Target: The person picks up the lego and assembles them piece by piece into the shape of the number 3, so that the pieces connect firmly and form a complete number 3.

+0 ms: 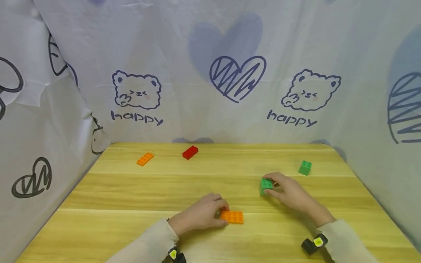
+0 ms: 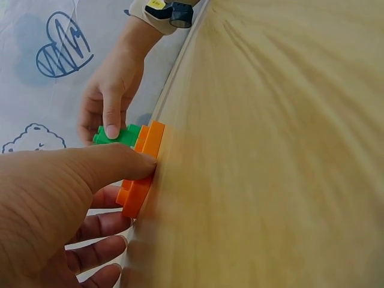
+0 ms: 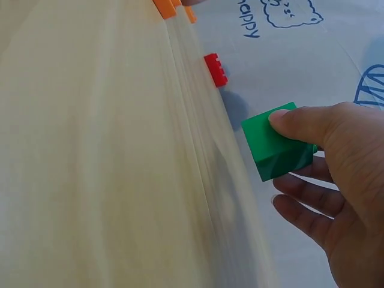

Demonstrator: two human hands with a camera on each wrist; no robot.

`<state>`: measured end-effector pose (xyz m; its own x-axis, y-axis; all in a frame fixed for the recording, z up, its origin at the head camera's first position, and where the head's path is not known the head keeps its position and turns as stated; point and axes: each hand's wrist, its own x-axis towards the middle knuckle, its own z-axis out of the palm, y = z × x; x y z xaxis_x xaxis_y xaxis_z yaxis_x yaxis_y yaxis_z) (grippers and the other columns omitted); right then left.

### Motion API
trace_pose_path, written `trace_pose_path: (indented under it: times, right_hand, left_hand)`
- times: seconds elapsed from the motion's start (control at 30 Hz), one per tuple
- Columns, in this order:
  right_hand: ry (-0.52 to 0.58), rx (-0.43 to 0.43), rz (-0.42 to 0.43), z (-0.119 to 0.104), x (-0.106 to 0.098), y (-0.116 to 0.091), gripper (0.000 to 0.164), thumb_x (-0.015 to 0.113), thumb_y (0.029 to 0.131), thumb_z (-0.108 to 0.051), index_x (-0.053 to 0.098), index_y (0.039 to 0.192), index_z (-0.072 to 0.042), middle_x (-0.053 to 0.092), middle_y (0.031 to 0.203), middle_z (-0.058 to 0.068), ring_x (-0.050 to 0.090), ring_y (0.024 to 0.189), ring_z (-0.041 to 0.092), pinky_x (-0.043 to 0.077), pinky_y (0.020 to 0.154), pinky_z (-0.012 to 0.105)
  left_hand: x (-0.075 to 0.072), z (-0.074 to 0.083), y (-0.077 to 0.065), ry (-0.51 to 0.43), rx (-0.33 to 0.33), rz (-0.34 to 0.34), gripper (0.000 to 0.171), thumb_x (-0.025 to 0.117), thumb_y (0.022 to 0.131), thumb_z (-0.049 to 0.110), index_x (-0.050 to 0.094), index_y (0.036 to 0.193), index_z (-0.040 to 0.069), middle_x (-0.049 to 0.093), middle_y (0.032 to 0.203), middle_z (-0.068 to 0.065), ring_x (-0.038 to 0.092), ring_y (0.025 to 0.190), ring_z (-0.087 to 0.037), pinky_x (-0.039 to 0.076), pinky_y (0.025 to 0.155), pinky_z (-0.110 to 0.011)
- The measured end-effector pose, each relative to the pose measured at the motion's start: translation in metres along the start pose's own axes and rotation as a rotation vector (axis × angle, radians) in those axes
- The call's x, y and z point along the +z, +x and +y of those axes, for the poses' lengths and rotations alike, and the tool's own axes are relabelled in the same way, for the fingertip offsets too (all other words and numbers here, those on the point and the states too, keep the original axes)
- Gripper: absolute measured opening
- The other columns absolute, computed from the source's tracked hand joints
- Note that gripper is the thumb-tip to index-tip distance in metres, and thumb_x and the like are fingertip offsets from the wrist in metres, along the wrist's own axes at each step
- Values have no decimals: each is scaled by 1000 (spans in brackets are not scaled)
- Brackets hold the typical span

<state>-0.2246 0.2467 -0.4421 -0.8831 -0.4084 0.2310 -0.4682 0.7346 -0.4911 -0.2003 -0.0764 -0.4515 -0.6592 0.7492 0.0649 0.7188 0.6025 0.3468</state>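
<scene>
My left hand (image 1: 204, 213) pinches one end of a flat orange toy brick (image 1: 235, 217) between thumb and fingers, low over the near middle of the table. Its studs face up in the head view; the left wrist view shows the thumb (image 2: 123, 163) across it. Farther right, my right hand (image 1: 289, 191) grips a square green toy brick (image 1: 265, 185) by its sides. The right wrist view has this green brick (image 3: 276, 141) held with the thumb on one face, a little off the tabletop.
Another green brick (image 1: 305, 167) lies at the right rear of the wooden table (image 1: 158, 186). Toward the back are a red brick (image 1: 190, 152) and a second flat orange brick (image 1: 145, 159). A printed white cloth (image 1: 184, 120) hangs behind and at both sides.
</scene>
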Motion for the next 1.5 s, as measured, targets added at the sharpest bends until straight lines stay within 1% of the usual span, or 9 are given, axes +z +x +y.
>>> trace_pose_path:
  times: [0.17, 0.37, 0.6, 0.77, 0.93, 1.1, 1.3, 1.5]
  right_hand:
    - [-7, -20, 13, -7, 5, -2, 46, 70, 92, -31, 58, 131, -12, 61, 121, -1, 61, 100, 17, 52, 86, 39]
    - [-12, -47, 39, -16, 2, 1, 44, 70, 92, -30, 58, 131, -12, 61, 118, -1, 62, 98, 17, 53, 85, 40]
    - [3, -83, 25, -26, 5, 0, 44, 72, 90, -27, 59, 129, -11, 62, 117, -3, 61, 98, 15, 53, 85, 39]
    - [29, -101, 23, -33, 9, -1, 42, 72, 91, -29, 60, 128, -13, 62, 115, -6, 61, 97, 11, 53, 85, 35]
    - [73, -128, 22, -40, 12, -2, 42, 71, 91, -29, 60, 128, -14, 61, 116, -6, 60, 97, 10, 53, 85, 34]
    - [99, -144, 3, -46, 15, -3, 42, 72, 91, -27, 59, 128, -11, 60, 113, -7, 59, 97, 8, 53, 85, 32]
    - [106, -155, -22, -53, 20, -5, 41, 69, 92, -33, 58, 127, -14, 60, 114, -8, 58, 96, 8, 52, 84, 30]
    - [133, -158, -55, -58, 25, -7, 43, 67, 93, -36, 57, 128, -14, 60, 114, -9, 59, 96, 7, 52, 83, 31]
  left_hand:
    - [2, -2, -3, -26, -2, -6, 32, 75, 86, 37, 66, 110, 18, 54, 99, 11, 44, 85, -7, 40, 75, -20]
    - [-1, -3, -1, -21, 15, 12, 31, 75, 86, 36, 66, 110, 18, 54, 99, 10, 43, 84, -8, 39, 73, -20]
    - [3, -2, 1, -4, -4, -10, 32, 73, 87, 39, 65, 111, 20, 53, 103, 10, 43, 91, -9, 39, 79, -24]
    - [5, -5, 1, -19, 5, 34, 31, 75, 85, 40, 67, 108, 20, 56, 103, 10, 45, 93, -9, 41, 81, -24]
    - [7, -7, 2, -45, 16, 74, 29, 78, 84, 38, 71, 104, 18, 59, 100, 10, 46, 90, -8, 41, 79, -23]
    - [6, -7, 1, -52, 4, 73, 30, 78, 83, 39, 72, 102, 17, 60, 98, 10, 47, 89, -8, 42, 79, -22]
    - [7, -7, 2, -62, -21, 61, 31, 78, 82, 41, 73, 102, 18, 59, 97, 13, 46, 89, -7, 41, 78, -21]
    - [7, -8, 1, -75, 0, 75, 30, 79, 82, 40, 73, 101, 17, 60, 97, 12, 47, 88, -7, 41, 77, -21]
